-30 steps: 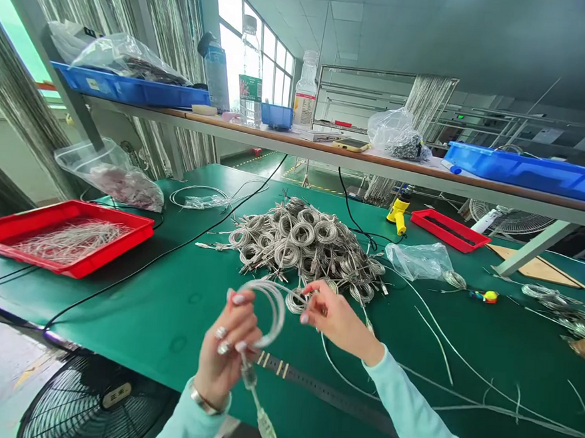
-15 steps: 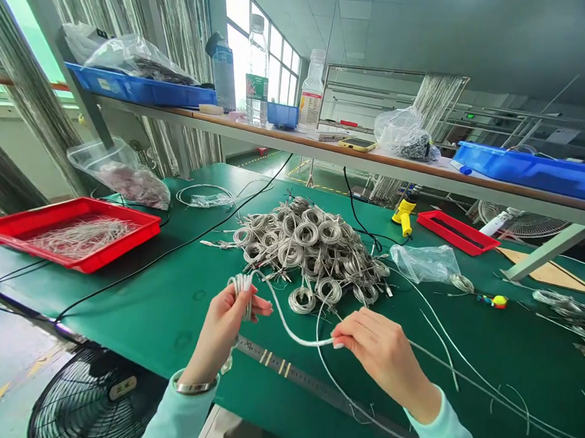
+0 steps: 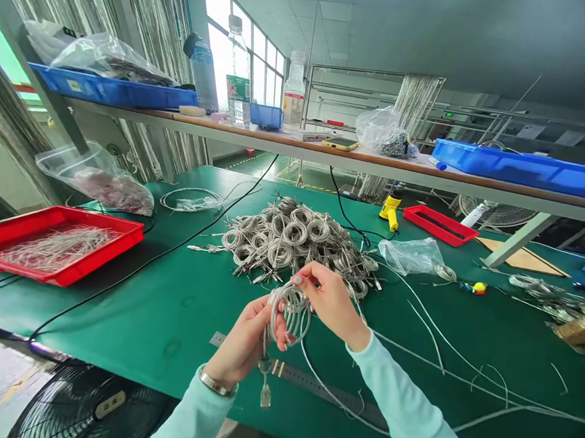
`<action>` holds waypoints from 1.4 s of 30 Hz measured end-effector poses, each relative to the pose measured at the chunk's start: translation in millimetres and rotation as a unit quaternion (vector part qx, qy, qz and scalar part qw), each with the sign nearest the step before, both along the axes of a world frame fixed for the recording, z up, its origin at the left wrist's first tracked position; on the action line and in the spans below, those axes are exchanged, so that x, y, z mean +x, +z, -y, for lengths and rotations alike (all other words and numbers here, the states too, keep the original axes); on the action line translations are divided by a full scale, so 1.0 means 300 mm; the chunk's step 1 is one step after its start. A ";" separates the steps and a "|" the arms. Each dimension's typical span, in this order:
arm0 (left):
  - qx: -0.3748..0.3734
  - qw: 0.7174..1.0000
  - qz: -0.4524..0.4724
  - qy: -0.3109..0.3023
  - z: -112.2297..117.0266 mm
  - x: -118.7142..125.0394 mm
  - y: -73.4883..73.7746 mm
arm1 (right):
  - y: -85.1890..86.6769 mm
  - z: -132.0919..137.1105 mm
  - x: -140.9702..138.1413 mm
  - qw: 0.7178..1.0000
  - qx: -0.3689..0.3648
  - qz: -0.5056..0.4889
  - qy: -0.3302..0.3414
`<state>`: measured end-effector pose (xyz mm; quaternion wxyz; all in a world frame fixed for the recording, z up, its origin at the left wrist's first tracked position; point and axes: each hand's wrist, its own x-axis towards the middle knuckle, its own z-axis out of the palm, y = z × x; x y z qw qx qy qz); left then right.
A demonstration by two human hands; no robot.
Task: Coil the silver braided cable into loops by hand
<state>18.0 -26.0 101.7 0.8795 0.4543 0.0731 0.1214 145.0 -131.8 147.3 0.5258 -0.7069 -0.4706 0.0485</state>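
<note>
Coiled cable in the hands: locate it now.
Head view: the coiled cable is gripped between the left hand and right hand, next to the heap of cable coils on the green bench.

Cable coils (image 3: 291,235) on the workbench (image 3: 165,317)

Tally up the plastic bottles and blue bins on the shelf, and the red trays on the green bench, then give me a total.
Plastic bottles: 3
Blue bins: 3
Red trays: 2
Total: 8
</note>
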 end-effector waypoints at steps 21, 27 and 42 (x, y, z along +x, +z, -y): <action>-0.124 0.983 0.111 -0.074 -0.007 0.000 -0.018 | -0.022 -0.017 -0.024 0.992 -0.027 -0.121 0.010; -0.092 0.984 0.118 -0.097 -0.030 -0.011 -0.021 | -0.065 -0.009 -0.005 0.988 -0.039 -0.146 0.033; -0.030 0.959 0.031 0.280 -0.188 -0.051 -0.012 | -0.150 0.187 -0.025 0.970 -0.065 0.219 -0.084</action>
